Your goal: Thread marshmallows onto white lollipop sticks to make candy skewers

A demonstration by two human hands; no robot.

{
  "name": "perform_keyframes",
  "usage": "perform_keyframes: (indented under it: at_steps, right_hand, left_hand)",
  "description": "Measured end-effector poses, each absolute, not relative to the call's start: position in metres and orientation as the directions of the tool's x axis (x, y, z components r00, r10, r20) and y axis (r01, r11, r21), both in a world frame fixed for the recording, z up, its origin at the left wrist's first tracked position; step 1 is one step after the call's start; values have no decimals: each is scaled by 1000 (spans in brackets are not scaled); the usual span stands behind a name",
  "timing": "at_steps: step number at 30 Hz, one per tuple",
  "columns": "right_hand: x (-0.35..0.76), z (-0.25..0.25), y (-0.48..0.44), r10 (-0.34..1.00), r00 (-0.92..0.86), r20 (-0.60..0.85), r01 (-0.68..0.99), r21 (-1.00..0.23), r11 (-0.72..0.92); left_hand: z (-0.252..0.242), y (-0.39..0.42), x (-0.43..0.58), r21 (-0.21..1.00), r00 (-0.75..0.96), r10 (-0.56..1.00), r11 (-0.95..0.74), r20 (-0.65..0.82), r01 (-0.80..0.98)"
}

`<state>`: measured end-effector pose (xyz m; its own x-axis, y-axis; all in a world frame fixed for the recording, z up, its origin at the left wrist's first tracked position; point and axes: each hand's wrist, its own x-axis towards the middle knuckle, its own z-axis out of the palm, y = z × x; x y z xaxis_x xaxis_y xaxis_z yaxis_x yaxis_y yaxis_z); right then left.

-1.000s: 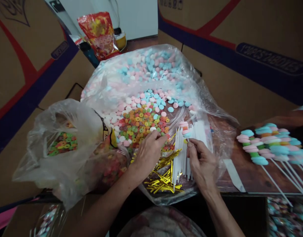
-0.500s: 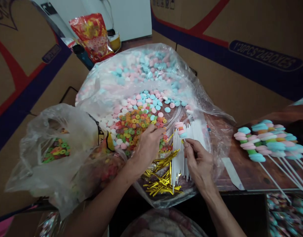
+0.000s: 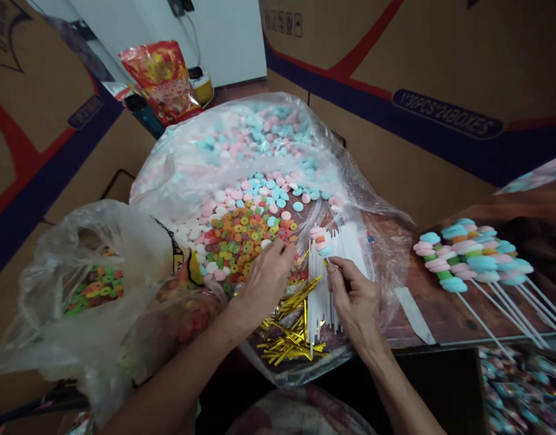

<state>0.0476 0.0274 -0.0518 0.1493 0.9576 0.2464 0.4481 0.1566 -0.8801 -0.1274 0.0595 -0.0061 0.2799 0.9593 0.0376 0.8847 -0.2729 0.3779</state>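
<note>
My right hand point(image 3: 354, 296) is closed in a pinch on a stick below a short stack of pink, orange and blue candies point(image 3: 321, 240). Over the ring gummies point(image 3: 241, 238) rests my left hand point(image 3: 269, 272), its fingers bent together; whatever its fingertips hold is too small to make out. White sticks point(image 3: 345, 251) lie in a bundle under and beside my right hand. Gold twist ties point(image 3: 291, 338) are heaped between my wrists. Pink, blue and white round candies point(image 3: 268, 190) spread out behind the gummies from a clear bag point(image 3: 259, 130).
Several loaded candy skewers point(image 3: 477, 257) lie at the right on the wooden table point(image 3: 463, 320). A plastic bag of gummies point(image 3: 96, 284) stands at the left. Large cardboard boxes point(image 3: 422, 54) rise behind, with a red packet point(image 3: 162, 81) at the back left.
The whole view has shifted slightly, moving the scene left. My left hand's fingers have drawn closer together over the gummies. My right hand still pinches the stick.
</note>
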Motion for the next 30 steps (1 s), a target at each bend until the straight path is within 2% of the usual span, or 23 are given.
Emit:
perform_keyframes:
  at_steps: [2, 4, 5, 6, 8, 11, 15, 21, 30]
  right_hand:
    - [47, -51, 27, 958, 145, 249, 445, -881, 162]
    - [47, -50, 26, 958, 136, 254, 426, -888, 175]
    - [46, -49, 26, 959, 126, 252, 405, -896, 182]
    - [46, -48, 25, 961, 114, 251, 378, -906, 192]
    - [45, -45, 24, 965, 79, 250, 317, -924, 213]
    - [44, -41, 24, 965, 22, 262, 250, -936, 248]
    - [43, -38, 24, 960, -44, 276, 221, -934, 279]
    - [44, -38, 26, 968, -69, 241, 259, -933, 251]
    - [46, -48, 27, 967, -109, 232, 283, -925, 254]
  left_hand:
    - [-7, 67, -128, 631, 151, 985, -171, 86, 757]
    - [-8, 74, -129, 891, 8, 998, -58, 61, 451]
    - [-8, 77, -128, 966, -38, 999, -3, 13, 258]
    - [-7, 80, -128, 996, -65, 997, 51, -46, 69]
    - [-5, 84, -128, 967, -83, 985, 132, -153, -219]
    - [-2, 86, -127, 896, -93, 971, 162, -219, -413]
    - [-4, 85, -126, 915, -144, 978, 83, -151, -394]
    - [-12, 85, -128, 982, -154, 987, -66, 39, -175]
    - [-13, 87, -134, 977, -39, 976, -212, 213, 34]
